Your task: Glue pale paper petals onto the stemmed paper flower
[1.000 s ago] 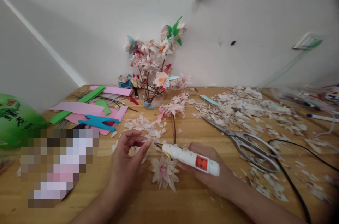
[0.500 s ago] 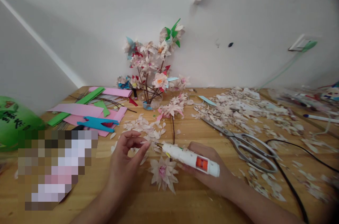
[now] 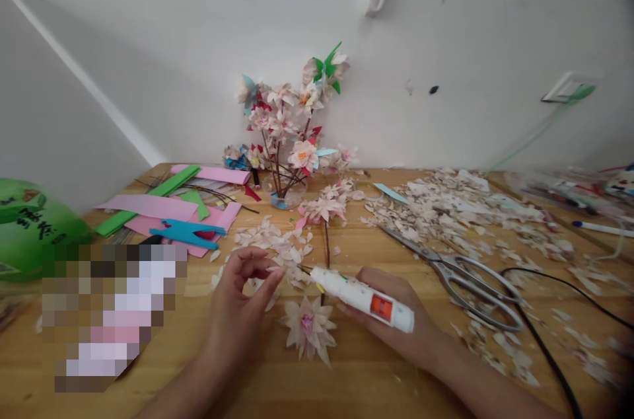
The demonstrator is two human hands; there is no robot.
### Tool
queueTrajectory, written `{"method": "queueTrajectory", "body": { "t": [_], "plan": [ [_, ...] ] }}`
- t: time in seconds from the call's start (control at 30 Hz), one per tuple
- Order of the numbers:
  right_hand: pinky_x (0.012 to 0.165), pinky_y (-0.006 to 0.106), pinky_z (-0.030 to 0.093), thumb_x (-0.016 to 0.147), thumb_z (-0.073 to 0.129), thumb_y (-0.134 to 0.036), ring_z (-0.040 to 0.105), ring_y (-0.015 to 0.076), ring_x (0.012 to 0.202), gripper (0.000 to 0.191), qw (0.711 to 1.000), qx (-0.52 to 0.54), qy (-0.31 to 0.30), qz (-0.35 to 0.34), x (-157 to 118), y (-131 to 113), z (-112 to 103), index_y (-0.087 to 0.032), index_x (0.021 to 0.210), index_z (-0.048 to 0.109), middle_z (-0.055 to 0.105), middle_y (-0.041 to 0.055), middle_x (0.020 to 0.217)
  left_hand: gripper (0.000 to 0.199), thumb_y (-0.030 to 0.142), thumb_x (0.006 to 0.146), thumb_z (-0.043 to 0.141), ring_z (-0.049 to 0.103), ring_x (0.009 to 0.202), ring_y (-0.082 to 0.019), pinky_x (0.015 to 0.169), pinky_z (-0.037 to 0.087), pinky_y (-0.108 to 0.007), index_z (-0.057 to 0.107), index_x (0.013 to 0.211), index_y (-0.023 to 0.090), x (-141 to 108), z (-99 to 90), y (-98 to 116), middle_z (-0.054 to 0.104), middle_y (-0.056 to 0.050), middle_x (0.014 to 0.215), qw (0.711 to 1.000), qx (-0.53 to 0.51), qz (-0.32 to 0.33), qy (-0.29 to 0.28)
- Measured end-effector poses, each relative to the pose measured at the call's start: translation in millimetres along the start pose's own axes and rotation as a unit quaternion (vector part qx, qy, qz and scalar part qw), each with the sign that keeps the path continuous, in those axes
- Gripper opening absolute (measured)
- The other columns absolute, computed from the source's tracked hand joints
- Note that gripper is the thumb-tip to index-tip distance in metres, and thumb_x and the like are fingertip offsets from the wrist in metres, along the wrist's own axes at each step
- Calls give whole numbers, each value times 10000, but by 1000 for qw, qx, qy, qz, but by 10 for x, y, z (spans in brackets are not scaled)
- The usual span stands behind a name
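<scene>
My left hand (image 3: 247,297) pinches a small pale petal (image 3: 274,268) between thumb and fingertips. Wrapped round a white glue gun (image 3: 364,297) with an orange window is my right hand (image 3: 396,300). The gun's thin metal tip points left, a short way from the petal. Below, between the hands, a pale flower (image 3: 308,330) with a pink centre rests on the table. Behind the gun, another flower (image 3: 324,207) with pink outer petals lies with its brown stem running toward me. Loose petals (image 3: 272,240) are scattered just beyond my left hand.
Flowers on twigs stand in a clear vase (image 3: 284,194) at the back. Scissors (image 3: 456,277) and a dark cable (image 3: 549,359) lie right, near a large heap of dried petals (image 3: 460,201). Coloured paper strips (image 3: 153,206) and a green round object (image 3: 39,230) are left.
The view has shifted slightly. The glue gun's tip is a little farther from the petal in my left hand. Both hands keep their hold.
</scene>
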State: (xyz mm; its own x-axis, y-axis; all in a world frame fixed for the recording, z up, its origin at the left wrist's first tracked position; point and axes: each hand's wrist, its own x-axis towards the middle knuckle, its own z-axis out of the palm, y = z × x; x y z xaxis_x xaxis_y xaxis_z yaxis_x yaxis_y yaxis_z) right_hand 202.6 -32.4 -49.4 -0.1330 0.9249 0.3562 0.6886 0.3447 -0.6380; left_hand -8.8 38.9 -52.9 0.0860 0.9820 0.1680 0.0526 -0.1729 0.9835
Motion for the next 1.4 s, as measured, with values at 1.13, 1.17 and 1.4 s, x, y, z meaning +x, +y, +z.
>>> {"method": "queueTrajectory", "body": {
  "t": [1.13, 1.17, 1.4],
  "plan": [
    [784, 344, 498, 822, 479, -103, 631, 181, 841, 498, 998, 17, -62, 16, 78, 27, -70, -240, 1283, 351, 651, 66, 1063, 385, 355, 557, 763, 551, 565, -98, 564, 423, -223, 524, 813, 195, 95, -29, 34, 600, 54, 602, 987, -157, -28, 13],
    [785, 337, 500, 796, 472, -64, 634, 177, 854, 572, 993, 40, -111, 23, 119, -14, -6, -246, 1317, 321, 631, 67, 1127, 385, 350, 551, 766, 550, 564, -97, 563, 423, -222, 526, 809, 195, 94, -28, 40, 599, 54, 600, 987, -158, -27, 13],
    [906, 346, 432, 672, 497, -6, 552, 213, 1080, 730, 969, 38, -241, -31, 293, -93, 254, -193, 1358, 330, 573, 93, 1225, 385, 341, 561, 766, 563, 602, -97, 598, 427, -216, 526, 825, 197, 118, -47, 51, 609, 53, 628, 986, -162, -26, 24]
  ]
}}
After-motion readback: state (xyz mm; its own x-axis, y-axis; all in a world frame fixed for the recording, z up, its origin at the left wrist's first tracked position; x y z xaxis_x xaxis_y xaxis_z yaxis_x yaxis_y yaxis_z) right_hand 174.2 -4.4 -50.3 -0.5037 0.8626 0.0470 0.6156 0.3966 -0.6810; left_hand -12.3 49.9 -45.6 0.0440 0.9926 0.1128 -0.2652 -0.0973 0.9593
